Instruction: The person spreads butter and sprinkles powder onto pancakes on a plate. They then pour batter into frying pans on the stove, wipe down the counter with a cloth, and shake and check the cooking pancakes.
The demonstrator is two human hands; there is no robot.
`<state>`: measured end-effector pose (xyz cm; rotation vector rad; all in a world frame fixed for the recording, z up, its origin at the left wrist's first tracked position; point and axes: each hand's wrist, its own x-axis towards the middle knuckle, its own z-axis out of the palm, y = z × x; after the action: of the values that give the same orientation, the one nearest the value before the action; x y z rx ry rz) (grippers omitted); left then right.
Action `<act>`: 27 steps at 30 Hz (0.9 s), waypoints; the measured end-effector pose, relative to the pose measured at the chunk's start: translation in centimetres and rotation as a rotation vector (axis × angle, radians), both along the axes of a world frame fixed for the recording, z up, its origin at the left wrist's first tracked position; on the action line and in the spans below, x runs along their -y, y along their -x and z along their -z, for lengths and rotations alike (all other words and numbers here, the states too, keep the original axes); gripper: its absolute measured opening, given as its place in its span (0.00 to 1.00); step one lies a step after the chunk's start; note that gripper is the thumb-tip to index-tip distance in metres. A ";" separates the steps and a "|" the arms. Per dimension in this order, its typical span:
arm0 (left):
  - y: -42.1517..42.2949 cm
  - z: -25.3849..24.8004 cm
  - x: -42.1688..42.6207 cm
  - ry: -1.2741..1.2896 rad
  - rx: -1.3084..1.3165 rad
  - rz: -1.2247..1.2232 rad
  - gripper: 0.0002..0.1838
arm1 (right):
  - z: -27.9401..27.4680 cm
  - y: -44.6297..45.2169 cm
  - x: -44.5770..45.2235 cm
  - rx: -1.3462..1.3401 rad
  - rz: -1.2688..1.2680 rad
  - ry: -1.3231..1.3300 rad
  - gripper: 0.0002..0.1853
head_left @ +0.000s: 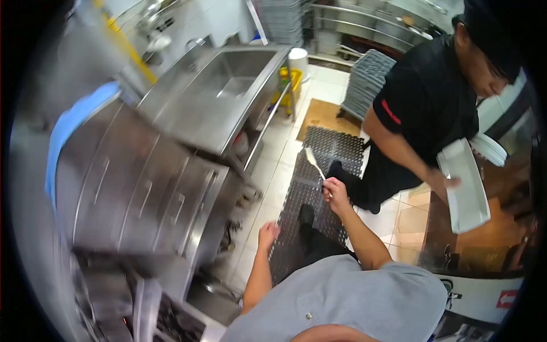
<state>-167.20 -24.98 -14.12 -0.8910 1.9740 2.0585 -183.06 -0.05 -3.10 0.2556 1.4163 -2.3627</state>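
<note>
My right hand [337, 195] is closed around the thin handle of a spoon-like utensil [311, 158]. Its cream-coloured head points up and away from me, over the black floor mat; whether that pale part is the head itself or something stuck on it, I cannot make out. Lower and to the left, my left hand [268, 235] hangs above the mat's edge with its fingers curled in, and nothing shows in it. At the right, a co-worker in black has a hand [446, 183] on a white rectangular dish [464, 185].
To the left stand a steel sink [235, 68] and a steel cabinet with handles [122, 182]. A perforated black mat [296, 211] covers the floor walkway. Grey stacked racks [370, 80] and a yellow bucket [294, 85] are farther back. White plates [490, 149] sit beside the co-worker [424, 97].
</note>
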 end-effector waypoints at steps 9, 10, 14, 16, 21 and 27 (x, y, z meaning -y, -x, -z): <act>3.2 15.0 9.5 0.476 0.609 0.707 0.20 | 3.4 26.4 -2.5 0.052 0.275 -0.161 0.05; 6.1 14.7 10.1 0.453 0.619 0.665 0.20 | 4.0 28.4 -3.4 0.057 0.305 -0.192 0.06; 19.4 14.0 11.7 0.275 0.639 0.454 0.18 | 5.6 35.4 -7.2 0.190 0.371 -0.334 0.07; 26.9 14.4 11.9 0.209 0.624 0.410 0.17 | 6.4 38.9 -8.4 0.210 0.423 -0.335 0.07; 49.7 13.6 11.0 0.094 0.542 0.438 0.15 | 6.9 49.6 -8.9 0.237 0.452 -0.324 0.05; 80.4 4.3 5.8 -0.068 0.231 0.577 0.14 | 3.7 63.6 -7.8 0.217 0.509 -0.191 0.03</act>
<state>-247.55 -30.82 -18.42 -0.4430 1.7573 1.6044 -246.65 7.79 -6.83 0.9980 1.6129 -2.4709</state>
